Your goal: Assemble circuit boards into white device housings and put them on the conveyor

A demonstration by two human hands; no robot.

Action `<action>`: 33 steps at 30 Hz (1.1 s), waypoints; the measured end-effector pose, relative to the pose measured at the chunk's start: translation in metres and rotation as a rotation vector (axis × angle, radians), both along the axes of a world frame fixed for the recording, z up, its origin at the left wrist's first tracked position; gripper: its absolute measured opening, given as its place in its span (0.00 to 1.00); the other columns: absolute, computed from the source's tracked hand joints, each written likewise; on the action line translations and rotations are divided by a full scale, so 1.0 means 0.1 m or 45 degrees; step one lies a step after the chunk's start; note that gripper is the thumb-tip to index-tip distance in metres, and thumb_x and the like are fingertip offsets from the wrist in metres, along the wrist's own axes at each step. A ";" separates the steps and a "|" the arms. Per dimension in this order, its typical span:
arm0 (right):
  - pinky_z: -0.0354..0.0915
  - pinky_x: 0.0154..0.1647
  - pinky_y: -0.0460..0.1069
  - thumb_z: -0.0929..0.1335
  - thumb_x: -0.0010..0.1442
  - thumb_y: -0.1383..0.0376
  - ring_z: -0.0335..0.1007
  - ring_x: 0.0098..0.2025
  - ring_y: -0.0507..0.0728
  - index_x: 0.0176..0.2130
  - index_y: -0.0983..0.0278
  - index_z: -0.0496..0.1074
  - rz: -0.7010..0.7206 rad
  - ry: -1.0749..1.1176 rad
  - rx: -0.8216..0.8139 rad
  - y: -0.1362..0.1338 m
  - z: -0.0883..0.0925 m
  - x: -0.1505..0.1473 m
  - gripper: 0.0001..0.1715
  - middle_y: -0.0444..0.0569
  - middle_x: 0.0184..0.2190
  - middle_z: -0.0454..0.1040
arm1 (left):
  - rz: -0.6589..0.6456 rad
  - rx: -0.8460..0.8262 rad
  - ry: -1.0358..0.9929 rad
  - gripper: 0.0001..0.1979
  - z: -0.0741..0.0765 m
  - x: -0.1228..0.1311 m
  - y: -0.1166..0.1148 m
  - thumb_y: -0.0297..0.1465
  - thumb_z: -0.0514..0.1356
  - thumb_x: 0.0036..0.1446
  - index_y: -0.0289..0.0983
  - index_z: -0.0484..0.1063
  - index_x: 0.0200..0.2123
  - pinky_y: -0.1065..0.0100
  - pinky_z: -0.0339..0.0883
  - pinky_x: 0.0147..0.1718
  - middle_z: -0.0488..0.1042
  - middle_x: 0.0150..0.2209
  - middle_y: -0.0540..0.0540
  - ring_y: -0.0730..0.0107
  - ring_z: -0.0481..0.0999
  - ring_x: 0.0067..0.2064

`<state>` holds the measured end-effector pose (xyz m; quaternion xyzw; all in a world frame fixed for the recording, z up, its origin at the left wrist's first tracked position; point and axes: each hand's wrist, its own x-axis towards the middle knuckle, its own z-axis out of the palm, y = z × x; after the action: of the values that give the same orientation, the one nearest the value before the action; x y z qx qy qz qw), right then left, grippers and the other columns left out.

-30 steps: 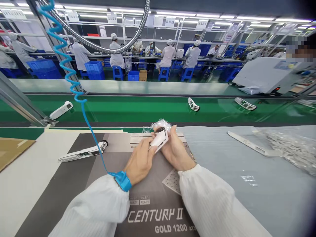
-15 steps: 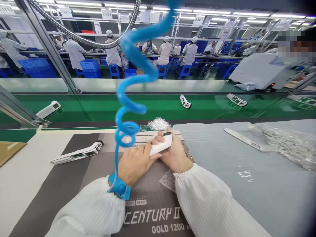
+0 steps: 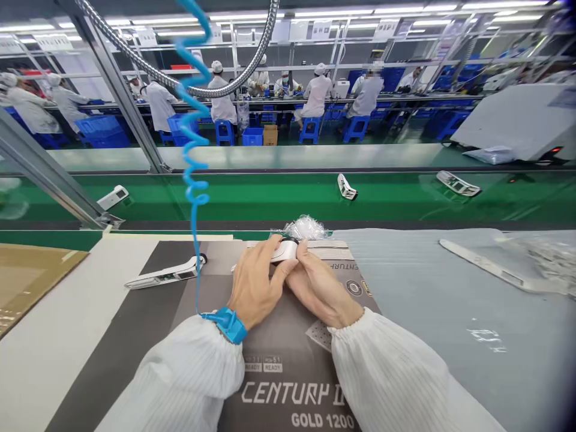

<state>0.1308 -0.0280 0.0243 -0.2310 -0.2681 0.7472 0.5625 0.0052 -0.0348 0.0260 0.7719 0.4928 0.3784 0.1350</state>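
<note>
Both of my hands close together on a small white plastic device (image 3: 284, 250) held just above a dark printed cardboard sheet (image 3: 288, 372). My left hand (image 3: 254, 282) wraps its fingers over the device from the left; a blue wrist strap (image 3: 228, 324) with a coiled blue cord (image 3: 192, 138) sits on that wrist. My right hand (image 3: 317, 285) grips the device from the right and below. A crumpled clear plastic bag (image 3: 305, 227) lies just beyond my fingers. Another long white device (image 3: 166, 274) rests on the sheet to the left.
A green conveyor belt (image 3: 270, 195) runs across beyond the bench, carrying white device parts (image 3: 346, 186), (image 3: 458, 183), (image 3: 112, 197). A flat white strip (image 3: 486, 267) and clear bags lie on the grey mat (image 3: 450, 324) at right. Brown cardboard (image 3: 27, 282) lies left. People in white coats work at a far line.
My hands turned the white device and moved it slightly forward toward the plastic bag. The coiled cord swung back to the left. The view shifted a little.
</note>
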 end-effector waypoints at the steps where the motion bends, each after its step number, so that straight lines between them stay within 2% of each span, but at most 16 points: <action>1: 0.64 0.59 0.54 0.69 0.62 0.53 0.71 0.51 0.56 0.41 0.63 0.75 -0.014 -0.007 -0.007 -0.01 -0.01 -0.01 0.16 0.48 0.41 0.77 | 0.009 0.009 0.018 0.20 0.01 0.03 -0.02 0.40 0.53 0.67 0.40 0.63 0.59 0.59 0.63 0.53 0.73 0.54 0.42 0.59 0.72 0.53; 5: 0.66 0.58 0.55 0.72 0.58 0.53 0.72 0.50 0.57 0.41 0.62 0.75 -0.087 -0.024 -0.023 -0.03 -0.01 -0.02 0.16 0.47 0.40 0.78 | 0.038 0.032 0.024 0.18 0.05 0.11 -0.08 0.37 0.52 0.67 0.41 0.65 0.58 0.60 0.64 0.51 0.72 0.53 0.41 0.59 0.73 0.52; 8: 0.68 0.56 0.55 0.72 0.58 0.53 0.72 0.49 0.58 0.40 0.62 0.75 -0.073 -0.024 -0.012 -0.01 -0.02 0.00 0.16 0.48 0.40 0.77 | -0.026 -0.021 -0.037 0.18 0.07 0.08 -0.05 0.38 0.53 0.66 0.43 0.66 0.57 0.62 0.64 0.52 0.73 0.54 0.44 0.60 0.73 0.53; 10: 0.70 0.52 0.55 0.71 0.58 0.51 0.73 0.47 0.58 0.38 0.63 0.74 -0.083 -0.074 -0.013 0.04 -0.05 0.02 0.18 0.49 0.39 0.77 | -0.055 -0.145 0.002 0.20 0.09 -0.02 0.01 0.41 0.55 0.64 0.46 0.66 0.58 0.62 0.66 0.49 0.74 0.53 0.46 0.60 0.74 0.52; 12: 0.71 0.49 0.53 0.71 0.58 0.51 0.74 0.44 0.56 0.39 0.63 0.75 -0.217 -0.213 -0.029 0.09 -0.10 0.06 0.19 0.50 0.40 0.77 | -0.048 -0.363 0.090 0.22 0.11 -0.20 0.12 0.46 0.58 0.61 0.46 0.69 0.55 0.62 0.68 0.43 0.78 0.48 0.47 0.58 0.77 0.47; 15: 0.71 0.47 0.50 0.73 0.57 0.52 0.74 0.42 0.53 0.41 0.61 0.75 -0.471 -0.439 -0.093 0.18 -0.17 0.14 0.18 0.49 0.45 0.77 | 0.004 -0.770 0.088 0.25 0.19 -0.54 0.42 0.52 0.58 0.56 0.38 0.74 0.45 0.66 0.67 0.30 0.80 0.33 0.44 0.61 0.77 0.31; 17: 0.72 0.43 0.49 0.73 0.55 0.51 0.73 0.40 0.52 0.42 0.61 0.75 -0.520 -0.528 -0.114 0.21 -0.20 0.17 0.20 0.49 0.46 0.76 | 0.105 -0.855 0.011 0.25 0.27 -0.74 0.70 0.50 0.58 0.58 0.34 0.73 0.44 0.68 0.65 0.26 0.79 0.29 0.43 0.66 0.75 0.25; 18: 0.71 0.40 0.48 0.73 0.55 0.50 0.73 0.38 0.52 0.42 0.61 0.75 -0.518 -0.568 -0.102 0.22 -0.21 0.19 0.21 0.49 0.46 0.76 | 0.190 -0.801 -0.006 0.23 0.31 -0.83 0.85 0.47 0.58 0.59 0.33 0.72 0.46 0.69 0.65 0.26 0.80 0.31 0.42 0.67 0.75 0.26; 21: 0.69 0.36 0.47 0.74 0.52 0.48 0.71 0.37 0.52 0.43 0.61 0.75 -0.514 -0.689 -0.062 0.22 -0.24 0.20 0.25 0.49 0.45 0.76 | 0.405 -0.663 0.014 0.17 0.39 -1.03 1.30 0.33 0.56 0.61 0.33 0.69 0.51 0.68 0.68 0.37 0.79 0.42 0.39 0.66 0.78 0.35; 23: 0.69 0.37 0.48 0.75 0.50 0.47 0.71 0.36 0.53 0.43 0.61 0.75 -0.502 -0.743 -0.042 0.22 -0.26 0.21 0.27 0.49 0.44 0.77 | 0.497 -0.609 0.059 0.14 0.42 -1.14 1.52 0.28 0.57 0.58 0.34 0.71 0.48 0.64 0.67 0.46 0.79 0.43 0.39 0.62 0.78 0.43; 25: 0.69 0.37 0.49 0.75 0.49 0.46 0.71 0.36 0.53 0.43 0.61 0.74 -0.489 -0.767 -0.034 0.24 -0.29 0.21 0.29 0.49 0.43 0.77 | 0.528 -0.590 0.119 0.09 0.45 -1.26 1.62 0.26 0.59 0.54 0.34 0.75 0.40 0.61 0.64 0.51 0.79 0.41 0.40 0.58 0.76 0.47; 28: 0.69 0.36 0.50 0.76 0.47 0.46 0.71 0.35 0.54 0.42 0.61 0.74 -0.488 -0.775 -0.023 0.26 -0.32 0.23 0.29 0.49 0.41 0.77 | 0.442 -0.658 0.211 0.04 0.56 -1.48 1.52 0.28 0.61 0.53 0.35 0.76 0.31 0.61 0.65 0.49 0.79 0.34 0.44 0.58 0.76 0.44; 30: 0.68 0.35 0.51 0.76 0.47 0.46 0.70 0.34 0.54 0.42 0.61 0.74 -0.488 -0.781 -0.007 0.27 -0.33 0.23 0.29 0.50 0.41 0.77 | 0.319 -0.761 0.267 0.06 0.67 -1.65 1.30 0.32 0.62 0.52 0.35 0.77 0.30 0.64 0.66 0.45 0.79 0.32 0.48 0.62 0.76 0.40; 33: 0.68 0.35 0.51 0.76 0.46 0.45 0.70 0.34 0.55 0.42 0.62 0.74 -0.471 -0.809 0.021 0.27 -0.32 0.23 0.31 0.50 0.39 0.76 | 0.091 -1.006 0.384 0.13 0.81 -1.85 0.90 0.37 0.70 0.42 0.37 0.79 0.31 0.70 0.66 0.37 0.79 0.30 0.49 0.65 0.76 0.35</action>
<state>0.1536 -0.0008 -0.0073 -0.4915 -0.3891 0.5216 0.5788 -0.1803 0.0550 0.1067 0.6900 0.6406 0.0478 0.3336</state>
